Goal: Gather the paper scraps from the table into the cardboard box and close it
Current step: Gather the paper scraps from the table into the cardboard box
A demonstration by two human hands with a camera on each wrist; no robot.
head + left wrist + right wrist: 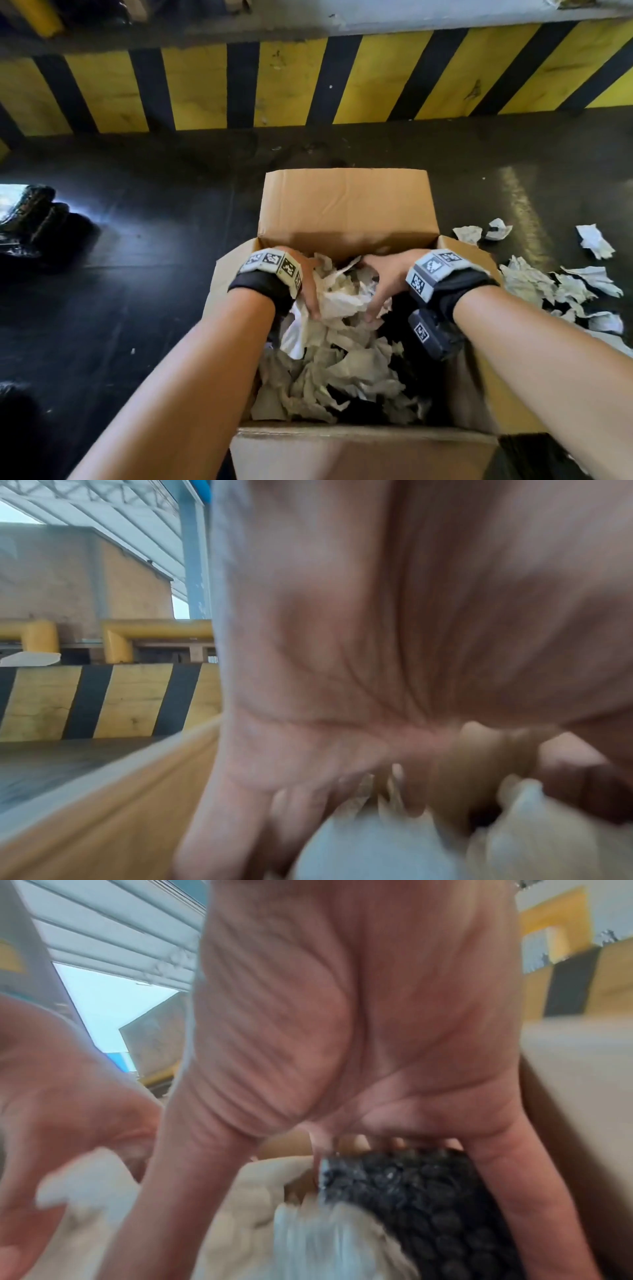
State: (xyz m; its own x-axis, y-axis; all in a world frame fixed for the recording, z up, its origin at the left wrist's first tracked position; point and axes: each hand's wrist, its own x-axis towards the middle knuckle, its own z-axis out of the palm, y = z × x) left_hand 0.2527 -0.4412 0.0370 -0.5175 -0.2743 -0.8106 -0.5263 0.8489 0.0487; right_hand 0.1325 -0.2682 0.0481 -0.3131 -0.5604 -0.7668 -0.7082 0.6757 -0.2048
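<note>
An open cardboard box [346,209] stands on the dark table, its flaps up, with crumpled paper scraps [342,370] piled inside. My left hand [306,287] and right hand [383,284] are over the box's far half and press a bundle of scraps [342,294] between them. The fingers point down and look fairly straight. In the left wrist view my left hand [342,696] touches blurred white paper [377,845] beside the box wall [103,818]. My right hand [342,1042] spreads over paper [308,1245] and black bubble wrap [428,1218]. More scraps [534,284] lie on the table right of the box.
A yellow and black striped barrier [308,78] runs along the far side of the table. Dark wrapped objects [30,219] lie at the far left. The box's right flap [479,260] leans out toward the loose scraps.
</note>
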